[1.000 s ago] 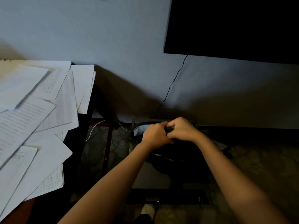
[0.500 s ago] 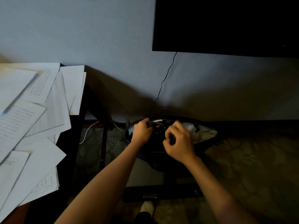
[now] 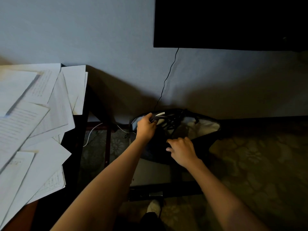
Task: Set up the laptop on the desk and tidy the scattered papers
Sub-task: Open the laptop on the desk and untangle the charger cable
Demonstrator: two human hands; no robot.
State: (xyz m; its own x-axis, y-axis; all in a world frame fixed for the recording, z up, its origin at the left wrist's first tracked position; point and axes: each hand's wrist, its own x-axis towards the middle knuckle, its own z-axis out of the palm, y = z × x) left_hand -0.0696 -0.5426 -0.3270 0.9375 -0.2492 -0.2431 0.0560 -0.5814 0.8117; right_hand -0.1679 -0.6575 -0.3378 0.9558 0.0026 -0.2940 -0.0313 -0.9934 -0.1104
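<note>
- The left hand [image 3: 145, 127] is clamped round the black straps [image 3: 157, 117] at the far left end of a black bag [image 3: 204, 145], knuckles up and fingers wrapped tight.
- The right hand [image 3: 181, 150] sits just to the right of the left one and nearer the person. Its fingers are curled down over the bag's near lip. It is too dim there to tell whether they grip the fabric or only rest on it.
- The two hands are apart, with the dark middle of the bag between them.
- The bag's mouth gapes open beyond the right hand, showing a pale lining [image 3: 206, 126]. Whatever is inside is lost in shadow.
- The papers [image 3: 33, 114] lie well off to the left of the left hand, a loose overlapping sprawl of white printed sheets. Some hang over the edge of the surface [image 3: 25, 219], which shows reddish brown at the near corner.
- Above and beyond the right hand a big black screen [image 3: 230, 22] hangs on the grey wall. A thin black cable [image 3: 168, 77] drops from it to just behind the bag.
- Left of the left hand, under the surface, a white cord [image 3: 90, 135] curls over the floor.
- To the right of the right hand spreads a dark flower-patterned carpet [image 3: 258, 164].
- Below both forearms a foot in something pale [image 3: 154, 207] rests on the floor.
</note>
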